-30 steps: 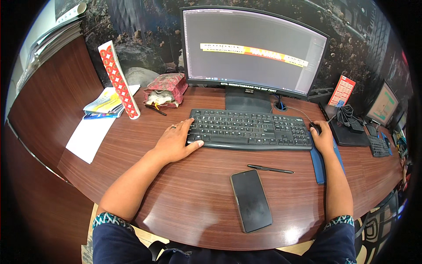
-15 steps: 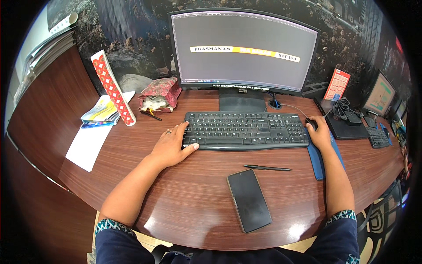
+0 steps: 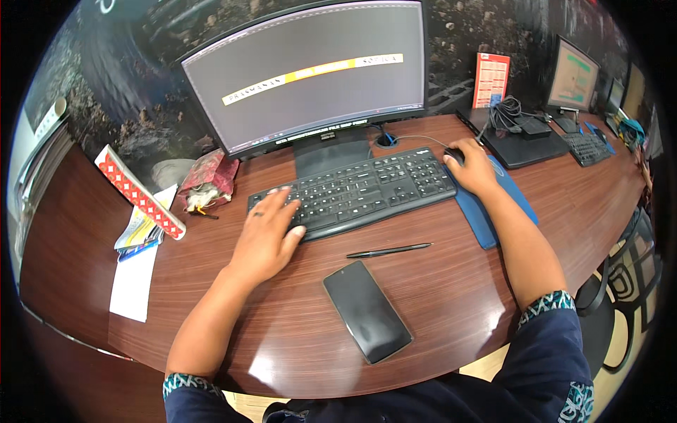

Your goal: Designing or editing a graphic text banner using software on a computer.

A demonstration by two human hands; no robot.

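The long black plastic keyboard [image 3: 356, 189] is lying at the frame's centre, its long axis running from lower left up to upper right, just before the curved dark monitor [image 3: 310, 70]. The left hand [image 3: 268, 236] is resting spread and flat on the keyboard's lower-left end, holding nothing; the right hand [image 3: 474, 169] is cupping a black mouse [image 3: 455, 155] on one blue oblong mouse pad [image 3: 493, 208]. One slim black pen [image 3: 388, 250] and one black slab phone [image 3: 367, 311] are lying below the keyboard. A red-and-white patterned long box [image 3: 139, 192] is leaning at left; an upright red card [image 3: 491, 79] is standing upper right
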